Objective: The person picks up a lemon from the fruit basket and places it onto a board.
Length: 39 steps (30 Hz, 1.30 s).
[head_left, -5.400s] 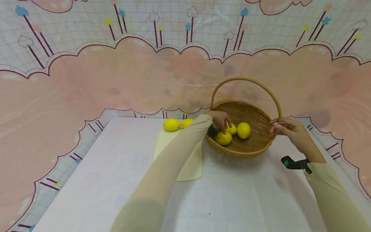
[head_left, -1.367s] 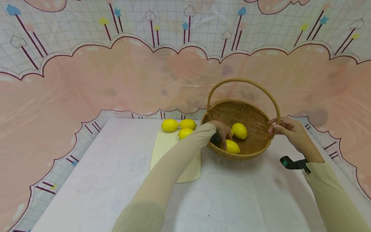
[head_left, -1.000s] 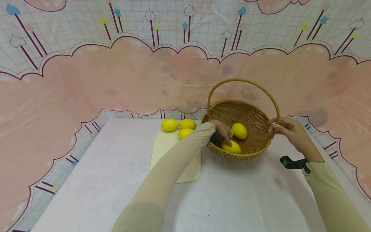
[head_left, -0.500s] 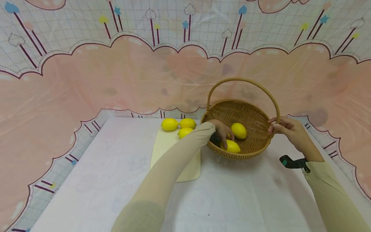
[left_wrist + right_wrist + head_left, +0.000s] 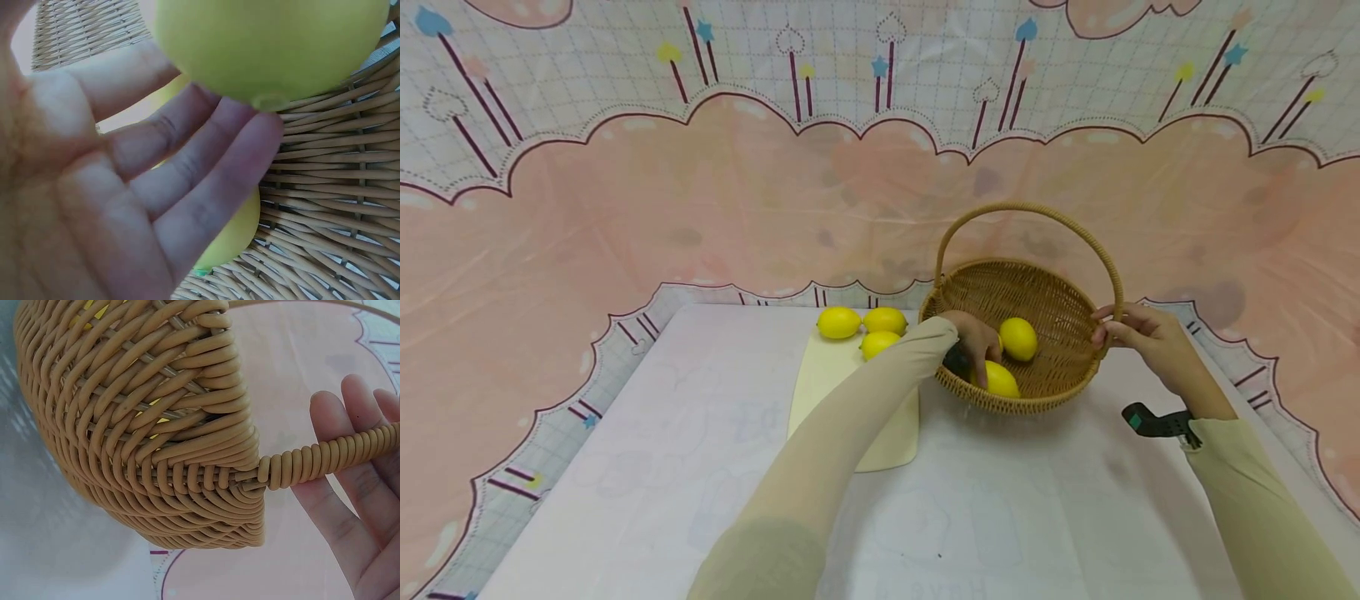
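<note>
My left hand (image 5: pixel 976 340) is down inside the wicker basket (image 5: pixel 1067 367), its fingers and thumb at a yellow lemon (image 5: pixel 1002 381) near the front rim. In the left wrist view the fingertips (image 5: pixel 265 128) lie against the end of this lemon (image 5: pixel 269 50), with the thumb mostly out of frame. Another lemon (image 5: pixel 1018 339) lies behind it; one more (image 5: pixel 240 225) shows partly behind the fingers. My right hand (image 5: pixel 1146 333) grips the foot of the basket's arched handle (image 5: pixel 325 456), fingers behind and thumb in front. The basket tilts toward me.
Left of the basket lies a cream cutting board (image 5: pixel 827 392), partly under my left sleeve (image 5: pixel 820 442). At its far end sit three lemons, one of them at the left corner (image 5: pixel 839 322). A patterned cloth (image 5: pixel 737 208) hangs behind the white table (image 5: pixel 647 467).
My left hand has moved lower and forward in the basket, and the front lemon has shifted right. A lemon near the board's back right is now uncovered. My right hand keeps its hold.
</note>
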Available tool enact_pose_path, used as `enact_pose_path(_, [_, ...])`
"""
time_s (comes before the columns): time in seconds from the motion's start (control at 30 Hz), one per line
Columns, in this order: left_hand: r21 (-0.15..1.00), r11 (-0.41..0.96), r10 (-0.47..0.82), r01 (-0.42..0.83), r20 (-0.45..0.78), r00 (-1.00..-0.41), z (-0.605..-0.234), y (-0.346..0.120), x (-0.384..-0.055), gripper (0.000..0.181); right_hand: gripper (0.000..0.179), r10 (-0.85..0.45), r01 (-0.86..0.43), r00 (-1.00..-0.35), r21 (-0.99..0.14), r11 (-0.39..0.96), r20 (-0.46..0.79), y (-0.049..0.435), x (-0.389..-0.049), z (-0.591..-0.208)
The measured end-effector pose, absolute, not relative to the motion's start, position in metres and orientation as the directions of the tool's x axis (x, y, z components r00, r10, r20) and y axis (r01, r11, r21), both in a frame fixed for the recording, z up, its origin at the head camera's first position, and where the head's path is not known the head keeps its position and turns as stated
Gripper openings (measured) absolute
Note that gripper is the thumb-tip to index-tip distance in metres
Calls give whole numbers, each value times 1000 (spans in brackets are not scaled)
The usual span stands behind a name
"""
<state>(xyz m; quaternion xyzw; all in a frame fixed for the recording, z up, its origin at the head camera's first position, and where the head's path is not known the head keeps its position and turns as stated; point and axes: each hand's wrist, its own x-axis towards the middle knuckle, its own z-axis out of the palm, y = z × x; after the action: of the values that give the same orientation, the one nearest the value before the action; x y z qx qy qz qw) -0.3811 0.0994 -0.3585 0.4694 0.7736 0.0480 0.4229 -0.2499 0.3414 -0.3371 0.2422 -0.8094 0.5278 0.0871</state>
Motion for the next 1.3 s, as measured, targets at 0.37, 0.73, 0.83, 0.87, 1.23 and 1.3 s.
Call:
enact_pose_path(0.37, [448, 584, 768, 677, -575, -283, -357, 96, -380, 50, 20, -290, -483, -872, -796, 366, 395, 341, -250, -336])
enact_pose_path(0.73, [478, 582, 810, 658, -408, -420, -358, 96, -377, 64, 20, -299, -486, -868, -797, 358, 396, 341, -250, -337])
enact_pose_path(0.83, [488, 560, 828, 669, -357, -433, -358, 96, -378, 63, 21, -304, -491, -865, -797, 353, 399, 341, -250, -337])
enact_pose_path(0.87, [488, 550, 835, 677, -340, -433, -358, 97, -378, 62, 21, -305, -492, -864, -797, 350, 400, 341, -250, -337])
enact_pose_path(1.23, [563, 509, 846, 651, -185, -501, -361, 98, -382, 58, 21, -301, -497, -861, -804, 327, 410, 340, -250, -338])
enact_pose_path(1.3, [572, 500, 844, 650, -153, -514, -361, 98, -383, 58, 21, -299, -497, -861, -801, 333, 411, 340, -250, -338])
